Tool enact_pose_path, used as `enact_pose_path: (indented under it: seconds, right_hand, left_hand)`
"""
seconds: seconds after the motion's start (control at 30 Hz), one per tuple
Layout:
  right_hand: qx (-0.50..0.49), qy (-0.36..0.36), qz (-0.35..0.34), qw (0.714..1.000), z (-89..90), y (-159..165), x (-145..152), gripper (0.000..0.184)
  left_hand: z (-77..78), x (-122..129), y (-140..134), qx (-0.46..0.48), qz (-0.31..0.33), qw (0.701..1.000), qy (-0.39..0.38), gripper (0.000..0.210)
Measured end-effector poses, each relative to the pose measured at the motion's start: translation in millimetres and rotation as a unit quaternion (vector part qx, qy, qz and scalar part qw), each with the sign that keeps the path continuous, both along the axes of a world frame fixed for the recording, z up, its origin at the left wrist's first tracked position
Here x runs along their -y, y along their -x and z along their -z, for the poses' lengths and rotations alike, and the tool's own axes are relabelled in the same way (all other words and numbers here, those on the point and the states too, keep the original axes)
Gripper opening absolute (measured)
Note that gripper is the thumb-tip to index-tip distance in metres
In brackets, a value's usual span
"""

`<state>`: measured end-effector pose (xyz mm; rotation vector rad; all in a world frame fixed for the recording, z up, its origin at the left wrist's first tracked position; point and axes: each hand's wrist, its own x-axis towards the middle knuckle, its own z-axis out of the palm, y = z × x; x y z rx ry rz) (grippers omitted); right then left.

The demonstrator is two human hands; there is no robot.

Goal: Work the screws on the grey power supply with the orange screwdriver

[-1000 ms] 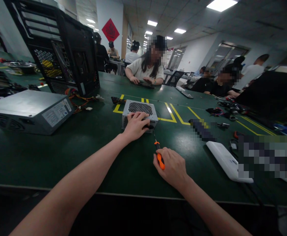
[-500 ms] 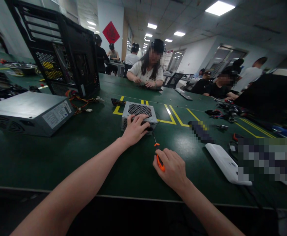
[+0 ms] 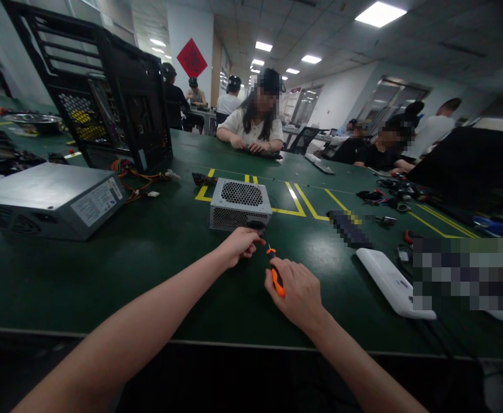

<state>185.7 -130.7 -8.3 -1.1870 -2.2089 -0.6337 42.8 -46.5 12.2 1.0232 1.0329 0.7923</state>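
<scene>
A grey metal power supply unit (image 3: 229,217) with a perforated top and front sits on the green table. Just in front of its lower right corner is my left hand (image 3: 241,244). Its fingers are curled and the index finger points toward the screwdriver shaft; anything held there is too small to make out. My right hand (image 3: 296,287) is wrapped around the orange and black handle of a screwdriver (image 3: 279,282). The thin shaft points up and away, its tip near the unit's lower right corner. Whether the tip touches the unit I cannot tell.
A larger power supply (image 3: 49,192) lies at left, before an upright black computer case (image 3: 135,109) with loose wires. To the right are a white device (image 3: 393,284), a pixelated dark object (image 3: 348,228) and cables (image 3: 380,198). A co-worker (image 3: 255,123) sits across the table.
My left hand has come off the power supply's front and moved down toward me, its fingers now curled near the screwdriver shaft. My right hand still holds the screwdriver, almost in place.
</scene>
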Motion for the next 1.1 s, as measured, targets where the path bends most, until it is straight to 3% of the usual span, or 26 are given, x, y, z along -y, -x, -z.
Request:
enact_pose_path:
  seconds: [0.1,0.27,0.43,0.63,0.87,1.1]
  right_hand:
    - [0.013,0.007,0.007,1.0,-1.7,0.0,1.0,0.012]
    - [0.025,0.04,0.011,0.999,-3.0,1.3,1.4,0.014]
    - [-0.017,0.056,0.008,0.998,0.6,0.3,0.9,0.026]
    - [0.012,0.051,0.016,0.998,-2.4,0.9,2.9,0.015]
    - [-0.021,0.047,0.017,0.999,-0.5,-1.1,2.4,0.027]
    - [0.012,0.059,0.028,0.998,0.5,-0.8,1.4,0.016]
  left_hand:
    - [2.6,-2.1,0.6,0.063,-0.032,0.997,0.025,0.019]
    - [5.9,-4.0,1.2,0.086,-0.048,0.995,0.018,0.021]
    - [9.5,-8.4,3.2,0.102,-0.041,0.994,0.026,0.025]
    - [7.6,-8.2,4.9,0.12,-0.025,0.992,0.036,0.018]
    - [6.4,-9.6,6.8,0.177,-0.001,0.982,0.06,0.013]
    - [5.9,-8.6,8.6,0.193,0.025,0.979,0.059,0.01]
